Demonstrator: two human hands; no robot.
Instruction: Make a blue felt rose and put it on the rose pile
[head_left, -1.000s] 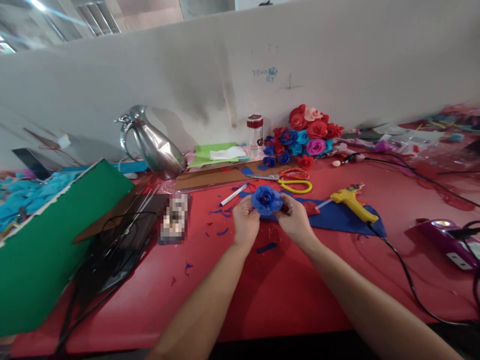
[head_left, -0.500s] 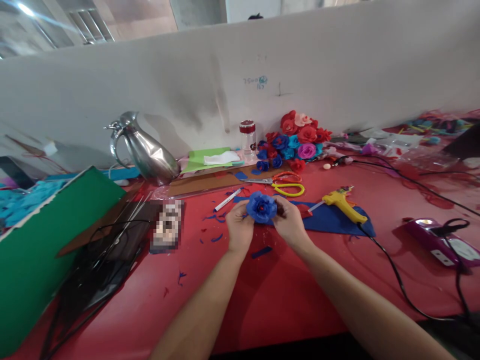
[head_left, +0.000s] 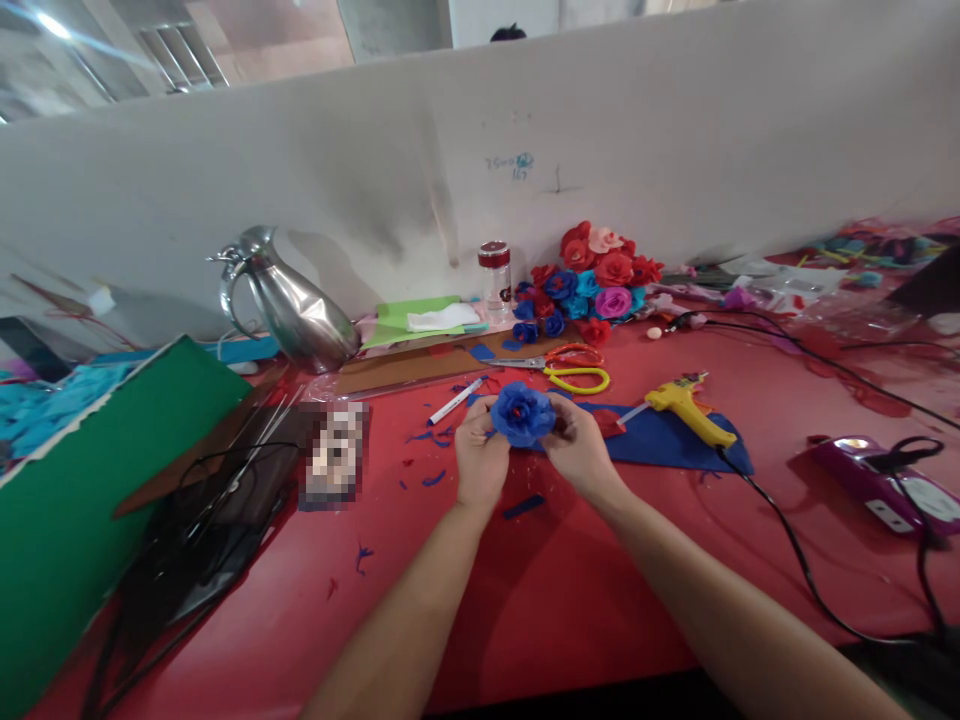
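Observation:
A blue paper flower [head_left: 522, 414] with a red centre is held just above the red table [head_left: 585, 580], between both hands. My left hand [head_left: 480, 457] grips its left side and my right hand [head_left: 580, 450] grips its right side, fingers curled on the petals. Behind my right hand lies a blue felt sheet [head_left: 667, 447] with a yellow glue gun [head_left: 688, 406] resting on it. Small blue and red scraps [head_left: 431, 478] are scattered by my left hand.
Scissors with orange and yellow handles [head_left: 576, 367] and a white marker [head_left: 454, 401] lie behind the flower. A pile of finished flowers [head_left: 592, 282], a jar [head_left: 496, 269] and a metal jug [head_left: 288, 304] stand by the wall. A green box [head_left: 90, 480] is left, a purple device [head_left: 889, 481] with cables right.
The view has shifted slightly left and down. Both hands keep hold of the blue flower and have turned it a little.

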